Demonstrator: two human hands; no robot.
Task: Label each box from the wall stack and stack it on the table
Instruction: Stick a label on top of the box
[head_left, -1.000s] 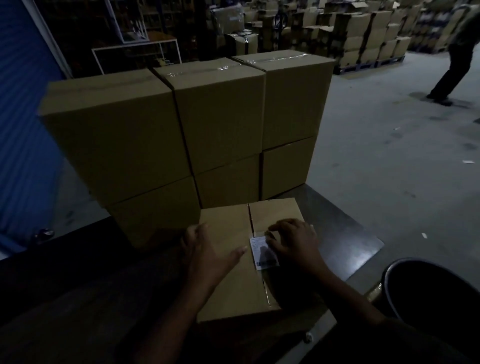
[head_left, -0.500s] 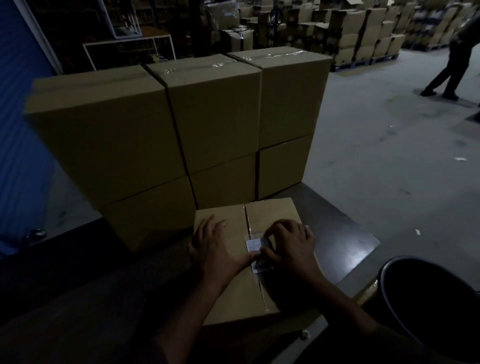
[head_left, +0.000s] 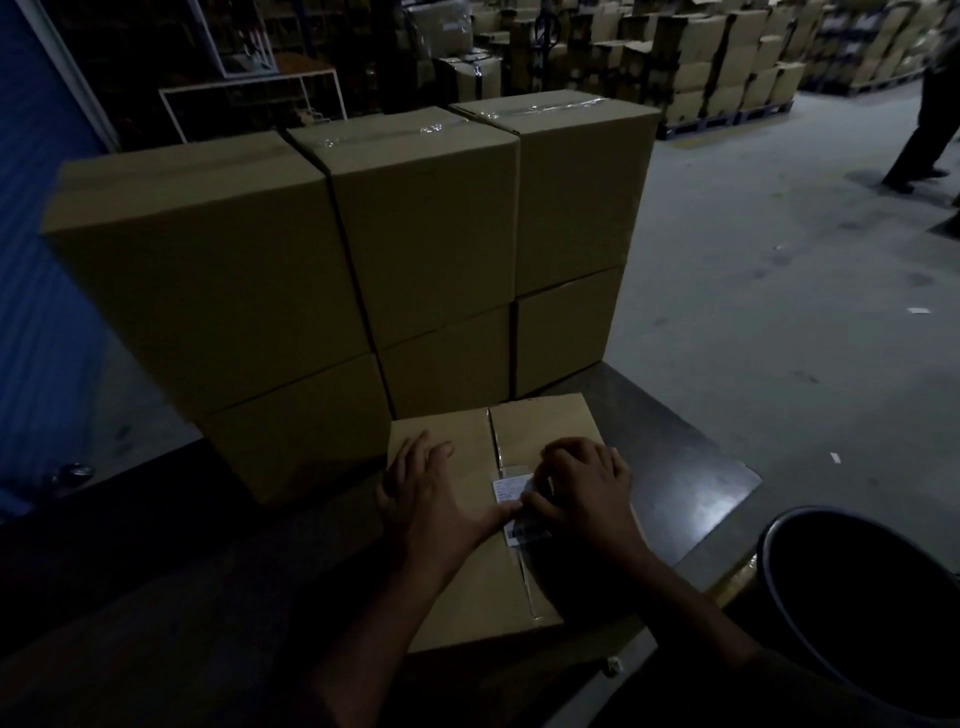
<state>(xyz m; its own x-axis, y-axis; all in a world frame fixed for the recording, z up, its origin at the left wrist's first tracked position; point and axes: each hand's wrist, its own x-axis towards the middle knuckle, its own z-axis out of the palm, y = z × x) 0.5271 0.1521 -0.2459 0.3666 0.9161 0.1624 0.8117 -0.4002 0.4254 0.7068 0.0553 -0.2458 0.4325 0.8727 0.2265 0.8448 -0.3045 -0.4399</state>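
On the dark table (head_left: 691, 483), I keep the cardboard box (head_left: 467, 587) flat before the stacked boxes (head_left: 426, 223). My left hand (head_left: 431, 499) lies spread, pinning the lid, while my right hand (head_left: 587, 488) presses curled fingertips on the white label (head_left: 511, 488), rubbing it beside the taped seam.

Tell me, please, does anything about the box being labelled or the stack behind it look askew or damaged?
Nothing stands out. The white label lies flat beside the box seam, pressed by the left hand and right hand. The stacked boxes look square and intact.
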